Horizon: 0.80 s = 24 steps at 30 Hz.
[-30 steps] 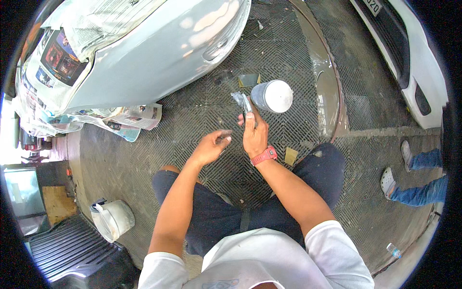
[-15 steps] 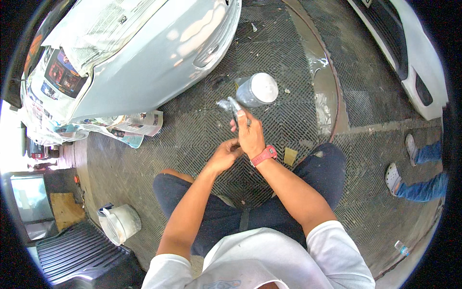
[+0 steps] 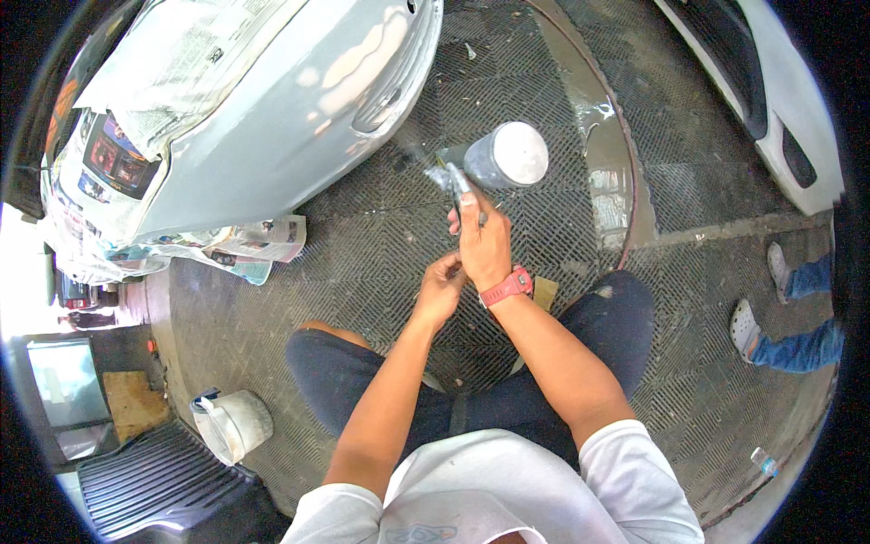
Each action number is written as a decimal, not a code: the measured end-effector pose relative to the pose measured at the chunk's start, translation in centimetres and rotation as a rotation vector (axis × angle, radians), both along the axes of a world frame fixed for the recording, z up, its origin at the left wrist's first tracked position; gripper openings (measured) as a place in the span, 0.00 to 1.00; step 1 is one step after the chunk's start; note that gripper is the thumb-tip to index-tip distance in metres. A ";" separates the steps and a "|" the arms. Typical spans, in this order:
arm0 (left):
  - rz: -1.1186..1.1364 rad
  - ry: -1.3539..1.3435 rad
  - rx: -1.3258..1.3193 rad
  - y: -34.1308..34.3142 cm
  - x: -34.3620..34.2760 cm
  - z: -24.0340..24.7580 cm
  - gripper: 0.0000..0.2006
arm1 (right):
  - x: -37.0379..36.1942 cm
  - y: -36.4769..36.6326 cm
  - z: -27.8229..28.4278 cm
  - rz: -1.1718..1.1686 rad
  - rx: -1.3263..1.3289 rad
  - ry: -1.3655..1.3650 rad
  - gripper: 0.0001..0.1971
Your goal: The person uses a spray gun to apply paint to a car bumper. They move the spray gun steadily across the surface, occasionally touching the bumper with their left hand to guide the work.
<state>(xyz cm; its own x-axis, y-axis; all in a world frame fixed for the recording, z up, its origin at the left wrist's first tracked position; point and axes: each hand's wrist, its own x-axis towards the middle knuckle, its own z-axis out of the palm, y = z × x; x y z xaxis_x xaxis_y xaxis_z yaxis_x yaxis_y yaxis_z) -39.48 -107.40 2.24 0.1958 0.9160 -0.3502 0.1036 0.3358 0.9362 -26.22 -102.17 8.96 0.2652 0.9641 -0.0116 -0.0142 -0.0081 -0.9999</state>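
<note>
My right hand [image 3: 485,238], with a red watch [image 3: 509,286] on its wrist, is closed around a spray gun [image 3: 459,184]. The gun's cylindrical cup [image 3: 521,154], grey-sided and pale on top, tilts toward the right above the floor. A faint haze hangs in front of the nozzle. Just below the right palm, my left hand [image 3: 441,288] is closed with its fingertips pinched near the foot of the gun's handle; what they grip is hidden. Ahead to the left stands a grey car bumper [image 3: 272,127] with pale, beige-edged patches, apart from the gun.
Newspaper [image 3: 195,72] masks the car body. A whitish bucket [image 3: 237,424] and a ribbed black liner [image 3: 163,480] are at the lower left. A hose [image 3: 625,136] runs along a wet strip. At right are a white bumper [image 3: 788,136] and another person's clogs [image 3: 745,328].
Both hands and the spray gun have shifted slightly to the right. The cup has moved right and a little farther from me. A haze now shows near the bumper's lower edge.
</note>
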 end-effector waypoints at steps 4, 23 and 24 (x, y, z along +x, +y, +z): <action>0.076 -0.019 -0.028 -2.7 -1.0 1.2 0.10 | -1.2 -1.2 0.5 0.121 0.041 -0.050 0.27; 0.142 -0.156 -0.044 -0.4 2.4 4.0 0.09 | 1.4 0.3 3.7 0.018 0.113 -0.071 0.27; 0.153 -0.155 -0.045 -0.5 2.4 4.2 0.09 | 1.4 0.3 3.8 0.031 0.119 -0.076 0.27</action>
<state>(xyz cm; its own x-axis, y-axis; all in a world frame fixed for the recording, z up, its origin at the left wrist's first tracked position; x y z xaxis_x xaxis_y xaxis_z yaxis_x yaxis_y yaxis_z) -37.07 -107.95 6.40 0.1100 0.9235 -0.3675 -0.0962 0.3779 0.9208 -24.79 -101.88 12.78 0.2309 0.9653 0.1221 0.0605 0.1110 -0.9920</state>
